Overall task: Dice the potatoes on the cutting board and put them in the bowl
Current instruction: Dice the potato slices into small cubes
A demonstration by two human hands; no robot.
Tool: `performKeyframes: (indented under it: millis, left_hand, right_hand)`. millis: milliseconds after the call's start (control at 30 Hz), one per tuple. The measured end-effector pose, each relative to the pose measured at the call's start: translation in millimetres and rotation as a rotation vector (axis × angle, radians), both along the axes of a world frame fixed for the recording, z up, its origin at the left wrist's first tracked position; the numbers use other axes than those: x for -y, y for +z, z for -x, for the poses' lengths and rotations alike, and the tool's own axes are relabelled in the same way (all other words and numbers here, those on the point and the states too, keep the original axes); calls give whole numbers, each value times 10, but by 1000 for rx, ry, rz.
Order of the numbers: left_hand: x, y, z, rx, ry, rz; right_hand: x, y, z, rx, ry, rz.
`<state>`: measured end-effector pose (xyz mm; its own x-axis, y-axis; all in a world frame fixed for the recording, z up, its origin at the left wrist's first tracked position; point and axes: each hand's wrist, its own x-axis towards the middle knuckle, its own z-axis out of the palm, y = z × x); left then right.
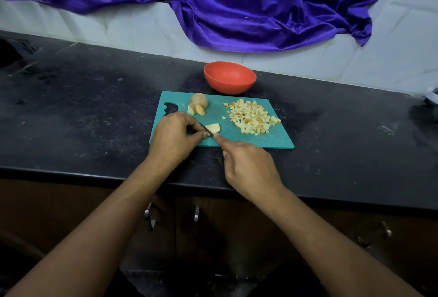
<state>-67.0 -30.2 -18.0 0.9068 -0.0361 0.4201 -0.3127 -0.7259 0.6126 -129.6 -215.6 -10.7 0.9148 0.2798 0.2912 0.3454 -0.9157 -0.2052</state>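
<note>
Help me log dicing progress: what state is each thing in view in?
bowl, upright, no potato visible inside.
cutting board, flat on the counter.
diced potato, heaped on the board's right side.
potato slice, on the board under the knife.
remaining potato, partly cut, untouched.
knife, blade on the slice.
left hand, holds the slice.
right hand, grips the knife.
cabinet doors, closed.

The knife (205,128) shows only as a short dark strip of blade between the 2 hands. Its handle is buried in the right hand (248,166). The left hand (174,136) covers the near end of the potato slice (213,127). A pale object (432,97) is cut off by the right edge and cannot be identified.
</note>
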Motion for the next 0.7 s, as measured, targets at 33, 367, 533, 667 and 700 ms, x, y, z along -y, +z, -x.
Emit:
performKeyframes:
  millis: [33,367,533,667,700]
  left_hand:
    - [-2,-6,-4,1,1,-2]
    - [4,19,6,-22,-6,7]
    - [-44,-1,-60,-41,-84,22]
    - [-63,106,-160,-73,-362,-146]
    - [-51,161,-188,-100,-422,-184]
  right_hand:
    - [0,7,-10,-3,2,27]
    - [146,-80,-22,8,-11,-338]
    - [213,-149,-101,-58,-34,-784]
    - [213,-141,-116,-96,-47,-952]
    - [212,-131,-111,-97,-49,-978]
